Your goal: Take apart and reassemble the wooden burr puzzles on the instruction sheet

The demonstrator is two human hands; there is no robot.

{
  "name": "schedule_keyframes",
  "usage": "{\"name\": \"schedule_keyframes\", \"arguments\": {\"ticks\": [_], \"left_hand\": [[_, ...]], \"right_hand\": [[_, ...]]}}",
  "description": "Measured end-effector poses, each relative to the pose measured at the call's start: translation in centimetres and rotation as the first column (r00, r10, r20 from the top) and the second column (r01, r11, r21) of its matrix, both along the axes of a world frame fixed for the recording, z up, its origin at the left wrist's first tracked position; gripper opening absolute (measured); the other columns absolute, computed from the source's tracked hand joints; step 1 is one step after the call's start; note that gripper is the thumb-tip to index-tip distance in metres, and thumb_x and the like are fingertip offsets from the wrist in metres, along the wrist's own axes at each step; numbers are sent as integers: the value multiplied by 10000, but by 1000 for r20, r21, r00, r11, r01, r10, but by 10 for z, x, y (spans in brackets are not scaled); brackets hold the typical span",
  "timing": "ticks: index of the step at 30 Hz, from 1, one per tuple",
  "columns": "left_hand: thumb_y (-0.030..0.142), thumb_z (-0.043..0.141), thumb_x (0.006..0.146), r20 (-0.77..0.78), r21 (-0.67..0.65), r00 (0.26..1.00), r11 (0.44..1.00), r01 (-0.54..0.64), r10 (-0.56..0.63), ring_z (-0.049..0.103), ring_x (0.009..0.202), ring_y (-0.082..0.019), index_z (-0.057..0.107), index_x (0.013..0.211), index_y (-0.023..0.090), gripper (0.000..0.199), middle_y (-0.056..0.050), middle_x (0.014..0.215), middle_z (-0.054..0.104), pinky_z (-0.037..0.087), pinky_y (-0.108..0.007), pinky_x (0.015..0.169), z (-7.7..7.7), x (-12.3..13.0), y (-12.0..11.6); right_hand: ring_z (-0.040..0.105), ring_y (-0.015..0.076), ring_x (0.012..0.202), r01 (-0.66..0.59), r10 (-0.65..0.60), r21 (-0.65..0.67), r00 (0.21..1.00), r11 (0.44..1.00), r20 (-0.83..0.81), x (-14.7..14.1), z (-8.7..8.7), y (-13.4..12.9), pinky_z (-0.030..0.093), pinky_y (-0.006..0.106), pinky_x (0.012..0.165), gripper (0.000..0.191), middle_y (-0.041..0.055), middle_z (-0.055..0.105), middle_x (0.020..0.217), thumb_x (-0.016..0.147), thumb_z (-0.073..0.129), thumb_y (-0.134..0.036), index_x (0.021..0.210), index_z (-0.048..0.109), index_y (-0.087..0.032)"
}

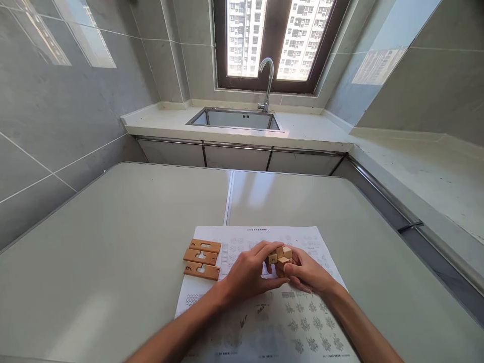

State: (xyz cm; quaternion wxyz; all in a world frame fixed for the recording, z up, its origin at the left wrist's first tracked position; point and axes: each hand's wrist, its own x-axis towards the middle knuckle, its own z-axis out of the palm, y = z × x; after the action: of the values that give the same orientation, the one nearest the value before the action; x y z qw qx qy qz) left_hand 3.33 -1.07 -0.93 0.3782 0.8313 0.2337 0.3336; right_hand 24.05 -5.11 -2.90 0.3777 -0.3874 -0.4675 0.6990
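Note:
A small wooden interlocking puzzle (pixel 283 258), made of pale and darker wood pieces, is between my two hands above a printed sheet. My right hand (pixel 308 269) is closed around its right side, with the thumb across the front. On the other side, my left hand (pixel 251 269) has its fingers curled over the top left of the puzzle and its thumb reaching under it. The printed sheet (pixel 264 327) shows rows of small diagrams and lies beneath both hands. Left of my left hand are three flat wooden pieces with cutouts (pixel 200 258), marked with numbers and overlapping the sheet's edge.
The sheet rests on a pale table (pixel 113 252) with a seam down its middle. Beyond the table's far edge stands a white counter with a sink (pixel 234 119) and a faucet (pixel 269 83), below a window. Another counter (pixel 423 171) runs along the right.

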Motion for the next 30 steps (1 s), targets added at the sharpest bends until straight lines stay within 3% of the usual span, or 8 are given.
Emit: {"name": "schedule_keyframes", "arguments": {"ticks": [5, 8, 13, 18, 21, 25, 30], "left_hand": [[389, 829, 841, 28, -73, 999, 997, -27, 29, 679, 798, -154, 556, 1409, 250, 646, -83, 1164, 696, 604, -300, 757, -1, 1, 1], [417, 834, 829, 75, -201, 997, 979, -14, 30, 625, 659, -98, 573, 1388, 237, 644, -69, 1148, 689, 593, -268, 655, 2, 1, 3], [419, 850, 799, 119, -382, 992, 924, -2, 51, 590, 614, -79, 602, 1354, 210, 643, -54, 1091, 693, 603, -267, 642, 8, 3, 3], [386, 853, 799, 117, -337, 993, 941, 6, 36, 613, 685, -92, 601, 1359, 237, 632, -63, 1154, 642, 619, -270, 666, 5, 4, 3], [294, 810, 829, 104, -251, 994, 968, 2, 25, 611, 712, -92, 575, 1383, 263, 603, -62, 1192, 624, 604, -253, 650, 3, 3, 3], [219, 763, 856, 73, -156, 997, 988, -8, 20, 611, 744, -99, 528, 1426, 285, 620, -63, 1233, 629, 568, -233, 610, 1, 2, 2], [237, 770, 859, 64, -177, 997, 984, -37, 49, 625, 767, -110, 435, 1506, 295, 731, -79, 1280, 617, 552, -215, 557, -1, 4, 0]], "right_hand": [[333, 59, 305, 32, -33, 68, 999, 997, 15, -2, -2, -1, 239, 196, 334, 718, -76, 530, 493, 820, 643, -836, 1079, 596, -168], [427, 98, 396, 165, -185, 173, 977, 971, 109, -4, 4, -2, 350, 224, 436, 610, -55, 544, 527, 950, 533, -765, 1132, 598, -187], [428, 123, 498, 313, -400, 323, 880, 893, 255, -4, 10, -3, 359, 254, 504, 419, -53, 500, 606, 984, 600, -632, 1087, 636, -228], [425, 143, 559, 302, -472, 447, 813, 842, 341, -4, 4, -2, 351, 278, 541, 443, -25, 504, 643, 997, 560, -636, 869, 642, -220], [390, 139, 547, 297, -457, 421, 817, 857, 352, -4, 2, -1, 322, 282, 534, 507, -29, 469, 602, 997, 541, -653, 730, 563, -222], [348, 130, 546, 315, -426, 345, 845, 884, 322, -5, 2, -1, 289, 274, 519, 526, -41, 419, 594, 981, 572, -655, 689, 480, -227], [314, 109, 489, 378, -417, 211, 889, 902, 191, -7, 2, 0, 263, 265, 482, 536, -61, 396, 543, 969, 613, -645, 669, 452, -231]]}}
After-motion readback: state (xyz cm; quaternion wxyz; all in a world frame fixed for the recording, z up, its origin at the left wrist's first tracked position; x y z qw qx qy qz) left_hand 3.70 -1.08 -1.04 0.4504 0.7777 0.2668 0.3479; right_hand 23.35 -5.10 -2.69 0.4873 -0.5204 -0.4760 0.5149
